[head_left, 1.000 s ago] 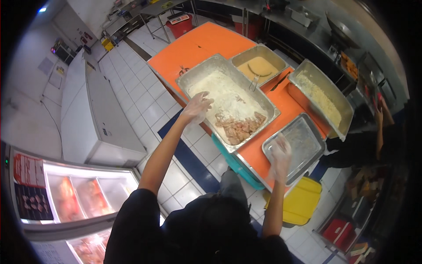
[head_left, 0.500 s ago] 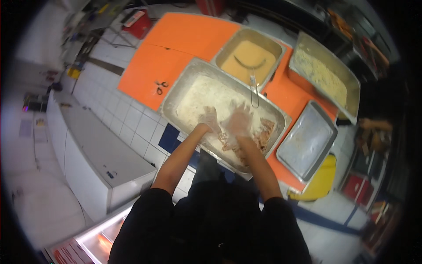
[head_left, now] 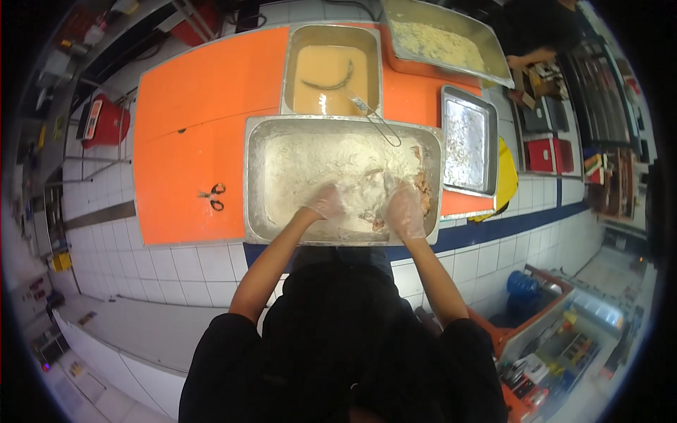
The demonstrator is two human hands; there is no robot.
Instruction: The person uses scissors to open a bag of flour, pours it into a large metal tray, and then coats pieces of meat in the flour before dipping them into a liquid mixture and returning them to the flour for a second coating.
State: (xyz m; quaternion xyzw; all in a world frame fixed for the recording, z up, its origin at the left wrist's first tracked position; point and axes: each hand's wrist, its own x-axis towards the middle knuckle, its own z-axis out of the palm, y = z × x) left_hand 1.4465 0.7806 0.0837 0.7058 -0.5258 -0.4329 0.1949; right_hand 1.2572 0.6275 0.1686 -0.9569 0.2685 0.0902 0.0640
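A deep metal pan (head_left: pixel 255 180) of white flour (head_left: pixel 303 151) sits on the orange table before me. Both my hands wear clear plastic gloves and are down in it. My left hand (head_left: pixel 328 202) is sunk in the flour near the pan's front side; motion smears its fingers. Toward the right end, my right hand (head_left: pixel 407 209) touches floury pieces of what looks like raw meat (head_left: pixel 422 182), its fingertips partly hidden. Between the hands more pieces lie coated with flour. Across the pan's far rim lies the wire handle (head_left: pixel 381 127) of a utensil whose curved end rests in orange batter (head_left: pixel 331 62).
The batter fills a metal pan (head_left: pixel 288 70) behind the flour. Right of it stand a deep pan of yellowish shreds (head_left: pixel 437 44) and a shallow metal tray (head_left: pixel 467 141). Black scissors (head_left: pixel 214 197) lie on the orange tabletop (head_left: pixel 183 155). Another person (head_left: pixel 536 32) is at the far right.
My view has turned, so the table now looks straighter. My hands have moved apart and lower into the flour, the right one now over the pieces at the right end.
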